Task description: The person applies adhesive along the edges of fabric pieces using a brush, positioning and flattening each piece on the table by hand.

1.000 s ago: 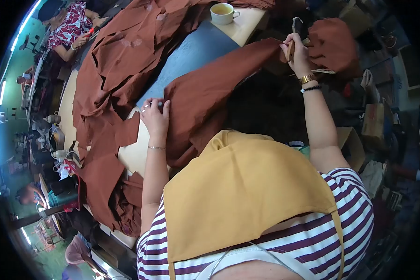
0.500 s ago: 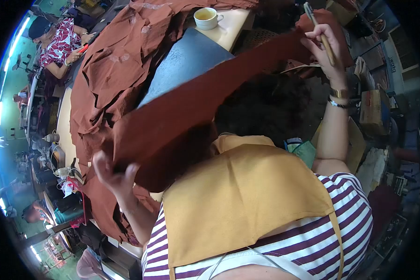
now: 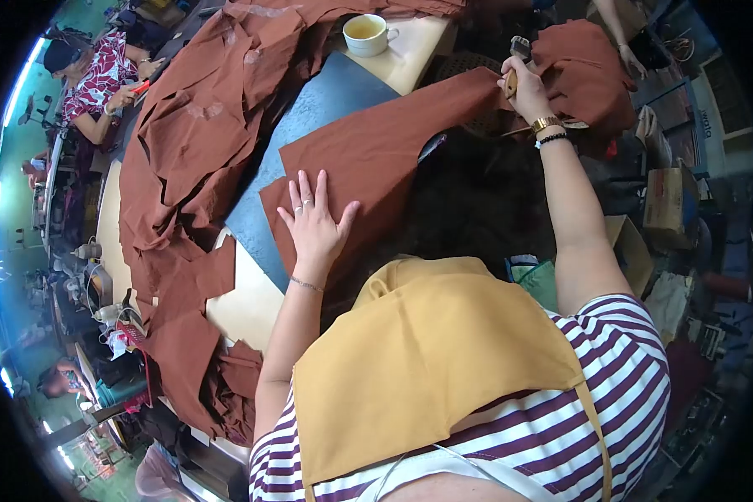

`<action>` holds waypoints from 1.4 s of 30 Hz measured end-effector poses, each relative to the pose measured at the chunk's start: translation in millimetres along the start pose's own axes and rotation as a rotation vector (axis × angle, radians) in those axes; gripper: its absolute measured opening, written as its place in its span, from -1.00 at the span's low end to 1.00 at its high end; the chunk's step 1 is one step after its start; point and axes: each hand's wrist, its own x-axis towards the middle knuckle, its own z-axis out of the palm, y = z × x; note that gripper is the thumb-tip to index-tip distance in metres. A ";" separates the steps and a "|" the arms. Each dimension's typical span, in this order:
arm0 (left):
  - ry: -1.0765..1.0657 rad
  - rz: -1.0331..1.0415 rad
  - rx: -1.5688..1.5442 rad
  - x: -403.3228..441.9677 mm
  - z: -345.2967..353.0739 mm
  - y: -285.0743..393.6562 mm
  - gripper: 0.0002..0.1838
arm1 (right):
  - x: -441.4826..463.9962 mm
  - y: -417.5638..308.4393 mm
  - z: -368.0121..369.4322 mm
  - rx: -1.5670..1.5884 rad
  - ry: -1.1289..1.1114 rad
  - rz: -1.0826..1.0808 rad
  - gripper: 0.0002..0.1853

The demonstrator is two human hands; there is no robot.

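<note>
A long brown leather piece (image 3: 360,159) lies partly over a dark blue-grey board (image 3: 326,92) on the table. My left hand (image 3: 316,224) rests on its near left part, palm down with fingers spread. At the far right end of the piece, my right hand (image 3: 527,94) is closed around a brush (image 3: 520,52) with a wooden handle and a metal band. The leather's narrow end meets this hand; whether the fingers also pinch it I cannot tell. The lower edge of the leather drops towards my yellow apron (image 3: 435,343).
Crumpled brown leather (image 3: 192,134) covers the table's left side, with smaller pieces nearer me. A cup of yellowish liquid (image 3: 366,35) stands on the pale tabletop (image 3: 414,50). More brown leather (image 3: 581,75) is heaped at right, beside another person's hand (image 3: 632,60). Another person (image 3: 100,84) works at far left.
The leather piece has come down from the air onto the board. My left hand has moved right and now lies flat on it. My right hand has moved left and lower, with the brush tilted differently.
</note>
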 end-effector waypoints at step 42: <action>-0.038 0.105 -0.103 33.7 -0.7 -16.9 -0.06 | -85.9 -136.9 -30.9 0.116 -0.208 -0.105 -0.86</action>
